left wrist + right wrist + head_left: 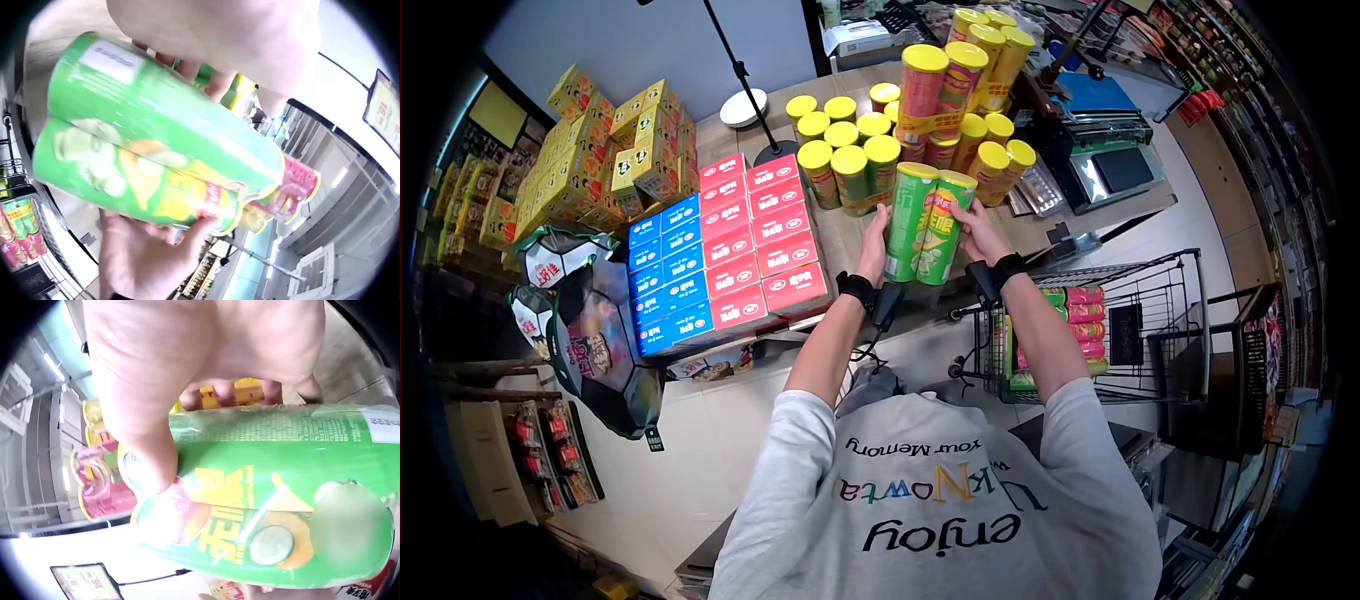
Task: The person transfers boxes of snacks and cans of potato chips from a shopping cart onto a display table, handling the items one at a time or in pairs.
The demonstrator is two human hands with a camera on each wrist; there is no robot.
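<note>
Two tall green chip cans [927, 225] with yellow-green lids stand side by side, pressed together and lifted just above the wooden counter [840, 240]. My left hand [874, 240] grips the left can and my right hand [976, 228] grips the right one. In the left wrist view the green cans [156, 156] lie between my left hand [219, 37] above and my right hand [144, 256] below. The right wrist view shows my right hand [187, 375] with its thumb laid over the near green can [281, 506].
Beyond the held pair stand several yellow-lidded cans [850, 150] and a taller stack of pink cans [940, 90]. Red and blue boxes [730, 255] and yellow boxes [610, 150] fill the left. A scale [1110, 165] and a cart [1150, 320] holding cans are at the right.
</note>
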